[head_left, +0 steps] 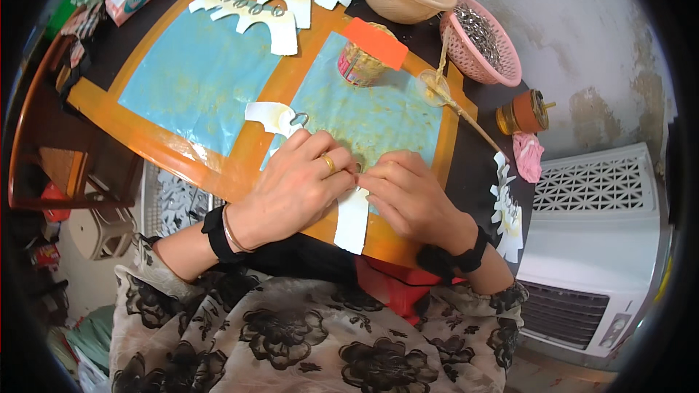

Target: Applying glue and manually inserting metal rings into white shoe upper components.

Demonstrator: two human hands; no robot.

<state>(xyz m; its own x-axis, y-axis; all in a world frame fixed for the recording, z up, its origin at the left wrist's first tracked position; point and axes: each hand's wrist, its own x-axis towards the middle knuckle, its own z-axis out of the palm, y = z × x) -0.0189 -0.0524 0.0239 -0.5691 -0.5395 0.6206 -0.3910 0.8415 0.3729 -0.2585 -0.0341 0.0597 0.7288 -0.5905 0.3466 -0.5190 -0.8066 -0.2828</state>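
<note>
My left hand point(302, 183) and my right hand point(408, 193) meet over the near edge of the work mat. Their fingertips pinch a white cut piece point(352, 224), whose plain tab hangs down between them. A small bit of metal shows at the fingertips, mostly hidden by the fingers. Left of the left hand's knuckles lies a glue-stained white end point(271, 115) with a metal ring point(300, 120) at it. Whether this end belongs to the same piece, I cannot tell, since the left hand covers the stretch between.
On the blue, orange-edged mat point(196, 80) lie finished white pieces with rings point(251, 11). A glue-smeared tub point(358, 65) carries an orange card point(375, 42). A stick point(470, 124), a pink basket of metal parts point(480, 36), a beige basket point(397, 0) and a jar point(520, 113) stand beyond.
</note>
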